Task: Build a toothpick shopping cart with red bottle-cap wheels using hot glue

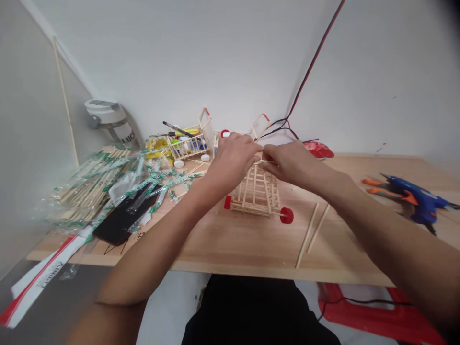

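Your left hand [237, 154] and right hand [289, 163] met above the stick cart [256, 194], which stood at the middle of the table [230, 249] with a red wheel [286, 215] at its right near corner and another at its left. Your right grip was pinched, thumb against finger, on the cart's upper end; your left fingers bent over the same spot, but whether that grip grasped anything, you could not tell from this angle. Two loose sticks [307, 235] lay just beneath your right forearm, with the blue glue gun [419, 194] farther right. On your left, a black phone [124, 218] lay beside the bagged sticks [95, 187], and a second, loaded cart [189, 147] stood near the wall.
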A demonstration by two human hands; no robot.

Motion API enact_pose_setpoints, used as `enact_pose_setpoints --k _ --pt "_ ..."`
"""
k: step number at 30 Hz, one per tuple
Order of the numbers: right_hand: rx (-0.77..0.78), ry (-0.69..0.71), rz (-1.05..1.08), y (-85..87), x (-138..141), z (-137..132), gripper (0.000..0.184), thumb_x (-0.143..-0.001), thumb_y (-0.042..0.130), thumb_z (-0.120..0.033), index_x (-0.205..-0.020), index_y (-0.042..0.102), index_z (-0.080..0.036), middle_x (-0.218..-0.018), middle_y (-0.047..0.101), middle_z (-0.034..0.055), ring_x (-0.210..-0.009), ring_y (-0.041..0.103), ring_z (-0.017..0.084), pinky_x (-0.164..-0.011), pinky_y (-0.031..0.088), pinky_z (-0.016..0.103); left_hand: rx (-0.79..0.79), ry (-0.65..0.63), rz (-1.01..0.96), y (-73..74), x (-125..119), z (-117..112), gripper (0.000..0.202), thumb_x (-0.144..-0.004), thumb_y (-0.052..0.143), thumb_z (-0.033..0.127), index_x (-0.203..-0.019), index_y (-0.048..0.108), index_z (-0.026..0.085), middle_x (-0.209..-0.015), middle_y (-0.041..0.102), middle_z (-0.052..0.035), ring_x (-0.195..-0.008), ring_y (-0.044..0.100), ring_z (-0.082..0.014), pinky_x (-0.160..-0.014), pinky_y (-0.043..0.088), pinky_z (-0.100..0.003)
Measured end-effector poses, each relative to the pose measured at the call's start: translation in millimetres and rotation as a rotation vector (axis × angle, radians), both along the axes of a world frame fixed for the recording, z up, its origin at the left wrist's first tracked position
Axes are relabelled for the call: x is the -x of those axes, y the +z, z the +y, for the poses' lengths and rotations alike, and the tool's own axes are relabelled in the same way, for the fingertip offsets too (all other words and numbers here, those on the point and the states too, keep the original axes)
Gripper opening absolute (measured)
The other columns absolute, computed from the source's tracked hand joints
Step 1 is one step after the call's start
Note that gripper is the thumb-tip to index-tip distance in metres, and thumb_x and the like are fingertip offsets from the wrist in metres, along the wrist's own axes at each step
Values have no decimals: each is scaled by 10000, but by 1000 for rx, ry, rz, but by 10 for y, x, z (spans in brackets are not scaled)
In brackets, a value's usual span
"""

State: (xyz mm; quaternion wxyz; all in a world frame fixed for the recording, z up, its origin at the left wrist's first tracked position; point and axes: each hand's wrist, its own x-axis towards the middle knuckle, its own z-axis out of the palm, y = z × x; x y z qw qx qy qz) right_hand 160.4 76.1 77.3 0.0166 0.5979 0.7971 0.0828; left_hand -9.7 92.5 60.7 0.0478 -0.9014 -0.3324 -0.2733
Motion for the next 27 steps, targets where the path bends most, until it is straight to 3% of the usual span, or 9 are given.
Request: enact_pose_setpoints --k 3,5,8,12,19,27 --pt "-14 8 3 -8 -11 0 204 -932 474 -325 -882 617 -188 -725 677 69 -686 597 237 -648 283 325 3 -72 -82 -61 82 -293 175 -942 560 260 -987 690 153 -1011 687 -83 -1004 553 -216 -922 410 -387" --pt "-19 11 0 -13 -14 2 169 -918 489 -303 -876 611 -194 -723 677 67 -686 593 237 -643 281 323 27 -176 -58 -162 115 -474 153 -924 600 273 -928 691 150 -954 683 -64 -960 550 -197 -915 424 -365" --pt "-16 10 -8 -15 -11 5 132 -905 496 -270 -884 605 -197 -726 677 59 -687 589 230 -641 281 320 69 -219 -9 -342 109 -644 144 -885 658 282 -892 693 142 -938 668 -60 -955 541 -195 -887 447 -339" --pt "-16 8 -21 -16 -6 10 131 -905 492 -261 -890 603 -194 -722 672 52 -683 589 222 -652 283 322 40 -145 48 -471 51 -697 174 -937 578 245 -865 701 144 -908 666 -58 -958 534 -198 -877 438 -340" --pt "12 -4 10 4 -3 8 118 -904 501 -269 -840 575 -204 -738 674 56 -678 581 220 -626 283 318 -23 -106 79 -531 54 -730 158 -942 563 192 -850 689 167 -899 665 -39 -907 531 -197 -792 392 -343" --pt "28 -18 16 16 -2 1 140 -912 479 -276 -881 588 -196 -770 684 71 -704 590 223 -624 282 310 -11 -83 60 -566 53 -785 176 -949 551 202 -822 666 162 -908 671 -28 -915 529 -195 -817 371 -347"
